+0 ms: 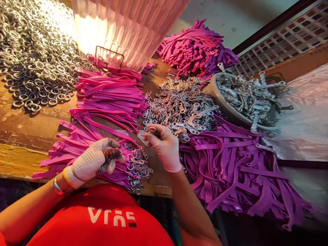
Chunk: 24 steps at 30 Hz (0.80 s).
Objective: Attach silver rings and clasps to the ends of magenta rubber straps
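My left hand (pixel 98 159), in a white dotted glove with dark-wrapped fingers, is curled over a heap of pink straps (pixel 74 143). Grey metal rings (pixel 102 168) show beneath its bent fingers. To the right, my right hand (pixel 164 145) is closed in a pinch above the table, its thumb against the forefinger; what lies between them is too small to make out. Just right of my left hand, metal rings and links (pixel 137 167) hang at the strap ends. Beyond my right hand lies a pile of silver metal links (pixel 181 106).
Loose metal rings (pixel 38 58) are heaped at the far left. A translucent ribbed sheet (pixel 123 30) shades a bright lamp. More pink straps (pixel 110 92) lie behind my hands, another heap (pixel 192 48) farther back. Purple straps (pixel 230 171) and a bucket (pixel 217 95) of links stand right.
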Available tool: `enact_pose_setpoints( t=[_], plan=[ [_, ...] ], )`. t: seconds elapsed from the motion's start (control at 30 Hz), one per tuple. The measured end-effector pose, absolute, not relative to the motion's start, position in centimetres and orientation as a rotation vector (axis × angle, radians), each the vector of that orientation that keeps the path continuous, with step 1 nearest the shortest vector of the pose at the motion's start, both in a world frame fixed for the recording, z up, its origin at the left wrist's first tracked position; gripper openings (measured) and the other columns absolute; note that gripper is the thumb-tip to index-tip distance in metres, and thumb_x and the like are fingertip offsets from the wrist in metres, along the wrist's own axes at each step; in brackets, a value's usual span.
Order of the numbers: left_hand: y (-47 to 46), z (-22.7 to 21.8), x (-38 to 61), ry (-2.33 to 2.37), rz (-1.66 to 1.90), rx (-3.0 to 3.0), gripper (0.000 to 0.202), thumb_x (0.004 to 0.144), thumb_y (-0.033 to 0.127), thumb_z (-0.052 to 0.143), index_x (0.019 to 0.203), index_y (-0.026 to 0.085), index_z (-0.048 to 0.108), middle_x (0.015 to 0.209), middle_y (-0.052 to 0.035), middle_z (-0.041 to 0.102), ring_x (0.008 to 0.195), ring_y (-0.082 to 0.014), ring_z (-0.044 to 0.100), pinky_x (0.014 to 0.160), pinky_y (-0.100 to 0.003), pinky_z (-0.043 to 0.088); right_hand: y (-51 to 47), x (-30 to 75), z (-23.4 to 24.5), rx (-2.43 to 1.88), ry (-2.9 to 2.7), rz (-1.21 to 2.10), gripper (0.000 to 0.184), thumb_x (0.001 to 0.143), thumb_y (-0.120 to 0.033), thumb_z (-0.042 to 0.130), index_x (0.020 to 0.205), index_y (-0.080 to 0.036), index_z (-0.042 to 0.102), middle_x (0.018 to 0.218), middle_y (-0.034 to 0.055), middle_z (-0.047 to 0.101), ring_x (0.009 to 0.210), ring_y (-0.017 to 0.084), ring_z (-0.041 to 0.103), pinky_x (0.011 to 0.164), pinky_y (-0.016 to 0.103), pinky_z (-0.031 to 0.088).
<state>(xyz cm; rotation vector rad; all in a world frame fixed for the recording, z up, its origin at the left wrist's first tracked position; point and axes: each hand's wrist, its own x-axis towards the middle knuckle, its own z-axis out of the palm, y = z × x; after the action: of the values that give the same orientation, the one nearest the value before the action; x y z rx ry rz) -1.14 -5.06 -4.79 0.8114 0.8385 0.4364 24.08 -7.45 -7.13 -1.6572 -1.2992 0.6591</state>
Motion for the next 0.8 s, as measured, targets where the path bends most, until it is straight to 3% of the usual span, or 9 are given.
enact_pose_setpoints(
  t=[0.1, 0.17, 0.3, 0.4, 0.57, 0.7, 0.8],
  plan=[
    [-5.6, -4.7, -1.1, 0.760, 0.431, 0.783, 0.031, 0.088, 0.042, 0.072, 0.086, 0.015, 0.057, 0.066, 0.0013, 0.063, 0.040, -0.0035, 0.040, 0.036, -0.015, 0.024, -9.4, 20.9, -4.9, -1.612, -1.238, 0.952, 0.022, 0.090, -0.035, 0.068, 0.108, -0.023, 0.070, 0.076, -0.0041, 0.069, 0.059, 0.013, 0.063, 0.055, 0.026, 0.051],
    [-6.1, -4.8, -1.1, 0.721, 0.436, 0.782, 0.032, 0.089, 0.044, 0.071, 0.083, 0.014, 0.059, 0.059, 0.0032, 0.055, 0.041, -0.0040, 0.037, 0.037, -0.016, 0.024, -10.4, 19.6, -4.1, -1.575, -1.370, 0.982, 0.019, 0.095, -0.033, 0.061, 0.108, -0.024, 0.071, 0.082, -0.0021, 0.072, 0.066, 0.014, 0.066, 0.062, 0.027, 0.054],
    [-6.9, -5.4, -0.8, 0.680, 0.435, 0.763, 0.033, 0.087, 0.045, 0.073, 0.080, 0.014, 0.063, 0.062, 0.0014, 0.055, 0.048, -0.0055, 0.041, 0.043, -0.017, 0.030, -11.7, 18.0, -3.7, -1.476, -1.835, 0.710, 0.027, 0.099, -0.023, 0.052, 0.122, -0.026, 0.067, 0.111, 0.0048, 0.073, 0.099, 0.019, 0.068, 0.087, 0.032, 0.055],
    [-7.4, -6.0, -0.6, 0.637, 0.436, 0.726, 0.033, 0.081, 0.044, 0.079, 0.084, 0.015, 0.063, 0.071, -0.0013, 0.060, 0.055, -0.0080, 0.049, 0.049, -0.018, 0.036, -12.3, 17.2, -3.8, -1.495, -2.108, 0.469, 0.031, 0.099, -0.019, 0.048, 0.124, -0.023, 0.064, 0.102, 0.0076, 0.071, 0.093, 0.021, 0.066, 0.080, 0.031, 0.053],
    [-7.9, -5.9, -1.3, 0.738, 0.329, 0.951, 0.040, 0.092, 0.055, 0.061, 0.083, 0.016, 0.062, 0.062, -0.0001, 0.056, 0.046, -0.0090, 0.044, 0.043, -0.021, 0.032, -13.4, 16.8, -3.5, -1.612, -2.163, 0.203, 0.023, 0.099, -0.027, 0.050, 0.090, -0.020, 0.069, 0.075, 0.0047, 0.065, 0.069, 0.018, 0.060, 0.064, 0.029, 0.041],
    [-7.9, -4.6, -2.1, 0.762, 0.400, 1.305, 0.028, 0.086, 0.042, 0.072, 0.081, 0.016, 0.062, 0.071, -0.0010, 0.062, 0.059, -0.0103, 0.051, 0.052, -0.020, 0.038, -13.8, 17.1, -2.7, -1.576, -2.136, 0.428, 0.024, 0.094, -0.021, 0.052, 0.074, -0.020, 0.066, 0.066, 0.0010, 0.061, 0.061, 0.014, 0.054, 0.060, 0.028, 0.034],
    [-7.8, -4.1, -1.9, 0.762, 0.321, 1.195, 0.028, 0.088, 0.040, 0.066, 0.076, 0.017, 0.057, 0.062, 0.0007, 0.056, 0.053, -0.0090, 0.045, 0.046, -0.019, 0.033, -13.9, 16.6, -2.8, -1.550, -2.114, 0.498, 0.031, 0.093, -0.019, 0.050, 0.063, -0.020, 0.059, 0.058, -0.0013, 0.055, 0.055, 0.011, 0.048, 0.057, 0.027, 0.032]
  ],
)
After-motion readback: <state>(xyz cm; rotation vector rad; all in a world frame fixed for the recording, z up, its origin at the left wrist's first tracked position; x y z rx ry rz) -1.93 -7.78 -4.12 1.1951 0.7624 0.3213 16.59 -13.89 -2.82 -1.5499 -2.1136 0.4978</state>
